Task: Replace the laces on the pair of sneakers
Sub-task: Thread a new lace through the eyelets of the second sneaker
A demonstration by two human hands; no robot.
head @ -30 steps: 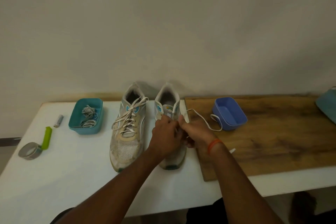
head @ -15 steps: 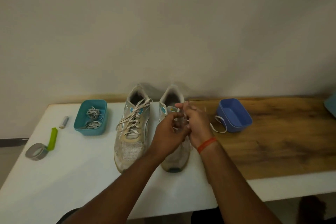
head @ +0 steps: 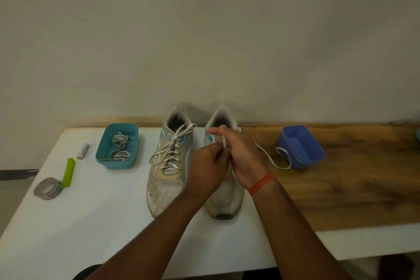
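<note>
No legible brand or writing anywhere. Left hand and right hand meeting over right sneaker at table centre, fingers curled, pinching white lace trailing toward 3 o'clock. Laced left sneaker just beside, 9 o'clock. Wooden board under blue tray; plain wall at 12.
</note>
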